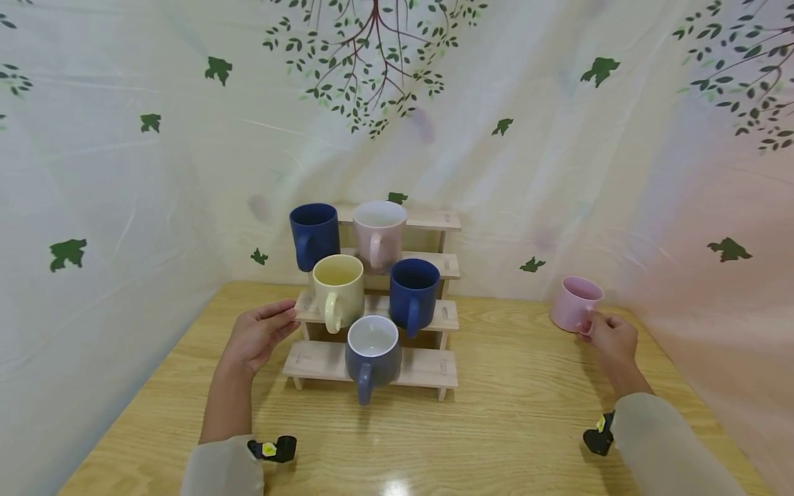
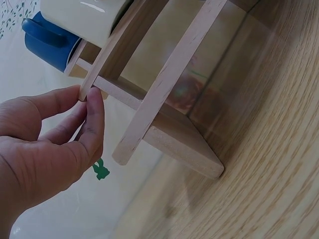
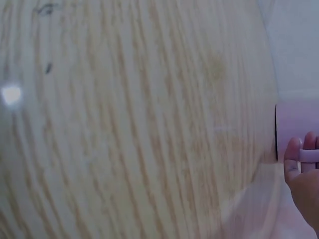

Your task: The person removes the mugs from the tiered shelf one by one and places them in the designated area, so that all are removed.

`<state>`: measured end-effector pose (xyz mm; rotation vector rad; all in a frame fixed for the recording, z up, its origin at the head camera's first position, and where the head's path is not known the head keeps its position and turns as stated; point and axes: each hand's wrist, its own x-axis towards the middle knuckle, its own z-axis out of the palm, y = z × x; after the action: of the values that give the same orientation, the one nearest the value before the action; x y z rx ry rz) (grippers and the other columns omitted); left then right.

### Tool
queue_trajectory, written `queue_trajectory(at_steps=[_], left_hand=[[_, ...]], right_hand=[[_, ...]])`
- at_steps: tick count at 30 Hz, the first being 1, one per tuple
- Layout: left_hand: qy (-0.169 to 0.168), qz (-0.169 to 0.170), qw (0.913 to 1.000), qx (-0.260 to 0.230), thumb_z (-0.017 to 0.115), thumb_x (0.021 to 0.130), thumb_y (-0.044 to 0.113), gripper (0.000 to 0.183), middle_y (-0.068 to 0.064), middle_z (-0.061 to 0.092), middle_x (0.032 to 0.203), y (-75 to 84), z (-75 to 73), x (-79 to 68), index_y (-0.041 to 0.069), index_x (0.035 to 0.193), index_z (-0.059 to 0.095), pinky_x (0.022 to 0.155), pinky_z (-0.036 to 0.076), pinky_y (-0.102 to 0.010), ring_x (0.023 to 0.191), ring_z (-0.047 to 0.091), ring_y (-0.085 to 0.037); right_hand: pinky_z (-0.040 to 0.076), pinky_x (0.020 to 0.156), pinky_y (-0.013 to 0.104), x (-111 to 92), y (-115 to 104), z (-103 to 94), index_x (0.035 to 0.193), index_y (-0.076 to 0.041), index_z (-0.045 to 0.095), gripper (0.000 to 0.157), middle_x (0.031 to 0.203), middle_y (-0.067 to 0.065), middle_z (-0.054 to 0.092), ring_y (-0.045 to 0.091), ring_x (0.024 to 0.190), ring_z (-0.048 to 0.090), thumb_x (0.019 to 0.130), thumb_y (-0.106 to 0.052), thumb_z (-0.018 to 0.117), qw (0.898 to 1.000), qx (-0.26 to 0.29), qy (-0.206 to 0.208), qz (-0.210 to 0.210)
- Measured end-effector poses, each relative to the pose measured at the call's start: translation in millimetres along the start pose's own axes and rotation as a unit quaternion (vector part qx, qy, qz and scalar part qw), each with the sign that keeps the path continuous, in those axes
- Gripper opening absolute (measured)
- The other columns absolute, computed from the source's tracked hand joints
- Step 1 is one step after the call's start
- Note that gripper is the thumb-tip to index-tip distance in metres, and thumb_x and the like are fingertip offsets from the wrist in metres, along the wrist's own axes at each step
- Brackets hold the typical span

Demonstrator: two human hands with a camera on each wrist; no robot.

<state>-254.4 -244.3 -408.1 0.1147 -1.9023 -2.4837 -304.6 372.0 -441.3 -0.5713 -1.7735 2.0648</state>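
My left hand (image 1: 260, 335) is at the left end of a stepped wooden rack (image 1: 316, 361). In the left wrist view, its thumb and fingertips pinch the end of one slat (image 2: 89, 82). Far to the right, my right hand (image 1: 614, 342) grips the handle of a pink mug (image 1: 572, 306), which is upright near the table's back right. Whether the mug's base touches the table I cannot tell. Only part of the mug (image 3: 298, 119) shows at the right wrist view's edge, with fingers at its handle.
Several mugs stand on the rack: a navy one (image 1: 315, 238) and a pale pink one (image 1: 387, 241) high up, a yellow one (image 1: 347, 293) and another navy one (image 1: 414, 293) lower, a grey-blue one (image 1: 375, 362) in front. Printed cloth (image 1: 484, 172) encloses the wooden table (image 1: 515, 413).
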Motion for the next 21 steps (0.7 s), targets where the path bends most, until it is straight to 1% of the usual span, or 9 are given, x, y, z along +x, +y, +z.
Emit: queue_trajectory(at_steps=[4, 9, 14, 17, 21], left_hand=[[0.003, -0.005, 1.0000, 0.001, 0.063, 0.100, -0.002, 0.040, 0.000, 0.070, 0.106, 1.0, 0.9, -0.1, -0.012, 0.137, 0.055, 0.091, 0.061, -0.026, 0.091, 0.072, -0.011], [0.005, -0.004, 1.0000, 0.000, 0.063, 0.099, -0.003, 0.039, 0.000, 0.070, 0.105, 2.1, 1.4, -0.5, -0.013, 0.136, 0.055, 0.090, 0.061, -0.025, 0.090, 0.071, -0.011], [0.002, -0.004, 1.0000, -0.002, 0.063, 0.099, -0.004, 0.035, -0.001, 0.070, 0.105, 1.7, 1.2, -0.4, -0.011, 0.133, 0.059, 0.090, 0.061, -0.026, 0.090, 0.072, -0.011], [0.005, -0.003, 1.0000, -0.004, 0.063, 0.099, -0.004, 0.034, -0.001, 0.070, 0.105, 1.1, 1.1, -0.1, -0.011, 0.132, 0.061, 0.090, 0.061, -0.026, 0.090, 0.072, -0.012], [0.005, -0.004, 1.0000, -0.001, 0.061, 0.100, -0.004, 0.038, -0.001, 0.070, 0.105, 0.5, 0.5, 0.5, -0.013, 0.136, 0.055, 0.090, 0.061, -0.026, 0.091, 0.072, -0.012]], right_hand=[[0.064, 0.062, 0.025, 1.2, 3.7, -3.8, 0.082, -0.006, 0.070, 0.022, 0.067, 0.000, 0.065, 0.009, 0.063, 0.068, 0.102, -0.014, 0.064, 1.000, 0.005, -0.005, -0.010], [0.065, 0.065, 0.024, 3.3, 5.9, -6.2, 0.092, -0.002, 0.070, 0.017, 0.071, 0.001, 0.065, 0.009, 0.066, 0.067, 0.100, -0.017, 0.067, 1.000, 0.012, -0.013, -0.023], [0.064, 0.067, 0.023, 6.3, 5.0, -6.8, 0.090, -0.006, 0.070, 0.016, 0.072, 0.000, 0.066, 0.008, 0.069, 0.066, 0.100, -0.017, 0.067, 0.999, 0.018, -0.020, -0.019], [0.064, 0.068, 0.023, 8.3, 5.5, -6.9, 0.087, -0.008, 0.071, 0.016, 0.072, -0.001, 0.066, 0.008, 0.068, 0.067, 0.100, -0.017, 0.067, 1.000, 0.021, -0.016, -0.014], [0.064, 0.066, 0.023, 10.5, 7.2, -7.0, 0.086, -0.008, 0.070, 0.017, 0.070, -0.001, 0.067, 0.007, 0.066, 0.068, 0.099, -0.019, 0.068, 1.000, 0.014, -0.008, -0.016]])
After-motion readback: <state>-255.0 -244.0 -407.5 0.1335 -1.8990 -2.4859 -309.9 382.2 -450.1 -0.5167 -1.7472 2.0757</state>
